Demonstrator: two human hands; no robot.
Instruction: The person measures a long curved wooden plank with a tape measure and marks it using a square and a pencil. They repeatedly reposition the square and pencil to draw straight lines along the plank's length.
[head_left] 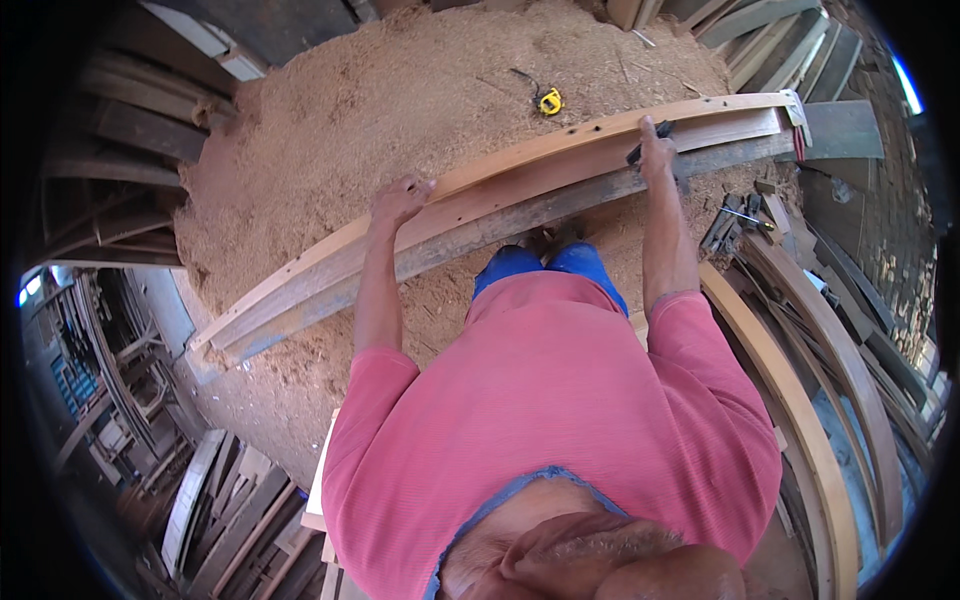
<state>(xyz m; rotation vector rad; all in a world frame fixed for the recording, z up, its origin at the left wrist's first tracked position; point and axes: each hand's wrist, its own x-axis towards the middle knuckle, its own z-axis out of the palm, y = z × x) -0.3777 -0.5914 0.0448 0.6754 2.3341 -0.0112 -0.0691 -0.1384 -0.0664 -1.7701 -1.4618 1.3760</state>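
Observation:
A long light-brown wooden plank [520, 150] with several dark holes along its edge runs across in front of me, beside a second reddish board [560, 178] and a weathered grey beam [540, 208]. At the plank's left half, my left hand [400, 200] is closed, its curled fingers and thumb at the edge. Farther right, my right hand [656, 155] is closed round a short dark tool [664, 129] whose kind I cannot make out. Its thumb reaches the plank's edge.
Wood shavings [400, 110] cover the floor beyond the plank, and a yellow tape measure [549, 101] lies on them. A screwdriver [755, 219] is among scraps at right. Curved boards [800, 410] stand at my right side. Timber is stacked far left [150, 130] and lower left [235, 510].

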